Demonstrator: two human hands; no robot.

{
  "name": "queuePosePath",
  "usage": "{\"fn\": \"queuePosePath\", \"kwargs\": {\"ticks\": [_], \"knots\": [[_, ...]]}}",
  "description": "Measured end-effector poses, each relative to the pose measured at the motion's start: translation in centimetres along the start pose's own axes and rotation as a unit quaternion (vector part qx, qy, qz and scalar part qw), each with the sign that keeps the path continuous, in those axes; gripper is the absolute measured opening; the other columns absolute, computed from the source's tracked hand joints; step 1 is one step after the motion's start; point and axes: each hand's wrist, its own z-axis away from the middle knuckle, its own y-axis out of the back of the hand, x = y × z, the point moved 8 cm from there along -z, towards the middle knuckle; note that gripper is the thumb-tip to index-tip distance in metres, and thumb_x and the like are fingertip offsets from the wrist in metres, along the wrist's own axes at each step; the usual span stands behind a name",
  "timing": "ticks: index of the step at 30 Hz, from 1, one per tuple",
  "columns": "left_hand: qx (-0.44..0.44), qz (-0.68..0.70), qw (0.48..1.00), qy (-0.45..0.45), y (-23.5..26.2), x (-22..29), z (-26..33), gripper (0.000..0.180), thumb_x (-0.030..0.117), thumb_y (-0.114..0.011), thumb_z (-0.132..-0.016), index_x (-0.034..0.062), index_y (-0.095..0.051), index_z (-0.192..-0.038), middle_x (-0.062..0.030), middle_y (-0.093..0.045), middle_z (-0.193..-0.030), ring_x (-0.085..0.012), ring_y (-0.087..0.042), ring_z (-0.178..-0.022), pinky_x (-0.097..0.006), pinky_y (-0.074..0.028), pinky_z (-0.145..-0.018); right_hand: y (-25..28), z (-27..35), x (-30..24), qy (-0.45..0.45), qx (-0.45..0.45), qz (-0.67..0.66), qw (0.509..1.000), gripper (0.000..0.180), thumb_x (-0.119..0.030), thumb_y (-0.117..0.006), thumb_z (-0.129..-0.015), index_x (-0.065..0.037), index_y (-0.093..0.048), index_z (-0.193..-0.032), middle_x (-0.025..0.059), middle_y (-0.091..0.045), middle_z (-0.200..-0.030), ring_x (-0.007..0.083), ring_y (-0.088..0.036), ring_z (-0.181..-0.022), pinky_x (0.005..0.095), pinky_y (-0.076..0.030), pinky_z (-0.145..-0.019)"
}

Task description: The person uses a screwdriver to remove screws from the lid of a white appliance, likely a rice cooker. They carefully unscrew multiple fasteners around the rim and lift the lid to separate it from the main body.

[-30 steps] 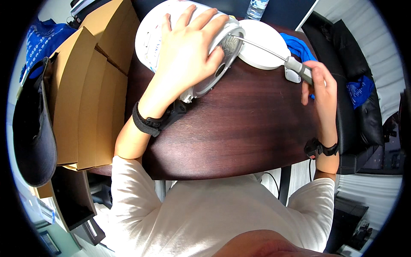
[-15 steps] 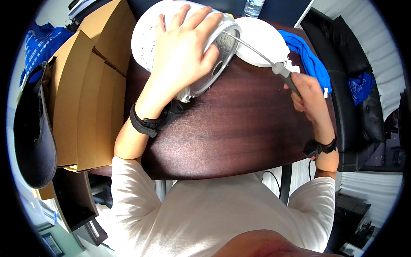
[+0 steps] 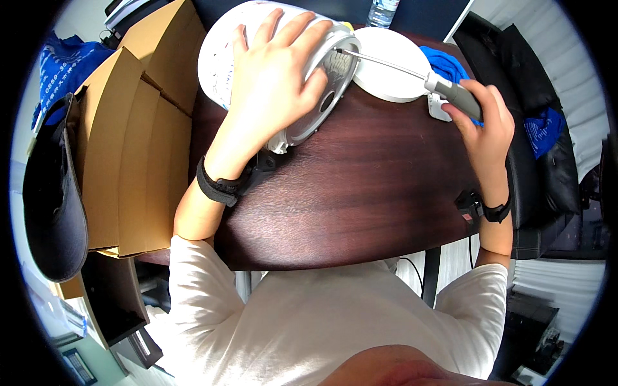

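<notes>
A white rounded, drum-shaped appliance (image 3: pixel 215 61) lies on its side at the far edge of the table, its grey ribbed end turned right. Over its upper side my left hand (image 3: pixel 273 74) rests with fingers spread and the thumb near the rim of that end. My right hand (image 3: pixel 486 125) is closed around the grey handle of a screwdriver (image 3: pixel 454 93). The shaft slants up to the left, and its tip meets the upper part of the grey end. Just behind lies a round white lid-like disc (image 3: pixel 393 67). A small white piece (image 3: pixel 440 108) shows below the handle.
A bunched blue cloth (image 3: pixel 443 62) lies beyond the screwdriver handle. A clear bottle (image 3: pixel 383 13) stands at the back. Cardboard boxes (image 3: pixel 132 167) and a dark cap (image 3: pixel 55 212) border the dark wooden table (image 3: pixel 347 193) on the left; a black sofa (image 3: pixel 557 186) is at the right.
My right hand has moved right and its fingers have shifted on the handle. The screwdriver shaft now lies flatter, its tip still at the grey end. My left hand has hardly moved.
</notes>
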Motion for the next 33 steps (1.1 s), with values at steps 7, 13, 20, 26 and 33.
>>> {"fn": "queuePosePath", "kwargs": {"ticks": [7, 13, 20, 26, 33], "knots": [[0.001, -0.001, 1.0, 0.001, 0.0, -0.1, 0.0, 0.054, 0.025, -0.058, -0.074, 0.0176, -0.052, -0.127, -0.0065, -0.05, -0.133, -0.0341, -0.04, -0.126, -0.062, -0.025, -0.101, 0.5, 0.2, -0.7, 0.02, 0.056, 0.003, 0.998, 0.038, -0.014, -0.081, -0.066, -0.006, -0.064, -0.1, 0.0072, -0.058, -0.075, 0.0175, -0.059, -0.065, 0.0263, -0.045, -0.052], [0.002, 0.003, 1.0, 0.004, 0.0, -0.1, 0.0, 0.054, 0.025, -0.057, -0.074, 0.018, -0.052, -0.127, -0.0068, -0.05, -0.132, -0.0346, -0.04, -0.126, -0.063, -0.025, -0.101, -4.1, 3.1, 3.5, -0.254, -0.1, -0.288, 0.918, 0.029, -0.027, -0.062, -0.089, 0.0, -0.063, -0.099, 0.0, -0.055, -0.065, 0.0069, -0.053, -0.059, 0.0188, -0.038, -0.048], [0.001, 0.006, 1.0, 0.005, -0.1, -0.2, 0.0, 0.053, 0.025, -0.057, -0.074, 0.0181, -0.052, -0.127, -0.0066, -0.05, -0.133, -0.0349, -0.04, -0.126, -0.063, -0.024, -0.101, -8.8, 6.9, 3.4, -0.466, -0.172, -0.563, 0.66, 0.036, -0.035, -0.055, -0.093, 0.0, -0.062, -0.09, -0.0056, -0.038, -0.051, 0.0025, -0.033, -0.04, 0.0196, -0.024, -0.039], [-0.003, 0.008, 1.0, 0.003, -0.1, -0.1, 0.1, 0.054, 0.025, -0.057, -0.074, 0.0181, -0.052, -0.128, -0.0066, -0.05, -0.132, -0.0347, -0.04, -0.127, -0.062, -0.023, -0.102, -6.1, 3.4, 5.1, -0.3, -0.119, -0.358, 0.876, 0.027, -0.028, -0.062, -0.089, -0.002, -0.062, -0.094, -0.0012, -0.051, -0.057, 0.0055, -0.046, -0.048, 0.0217, -0.034, -0.042], [-0.002, 0.003, 1.0, 0.006, -0.2, -0.1, 0.1, 0.054, 0.024, -0.058, -0.075, 0.0181, -0.052, -0.128, -0.0067, -0.05, -0.133, -0.0354, -0.04, -0.127, -0.062, -0.023, -0.101, -1.6, 0.9, 0.7, 0.024, 0.014, -0.01, 1.0, 0.03, -0.014, -0.077, -0.073, -0.007, -0.063, -0.099, 0.0074, -0.062, -0.076, 0.0168, -0.06, -0.063, 0.0266, -0.045, -0.054]]}}
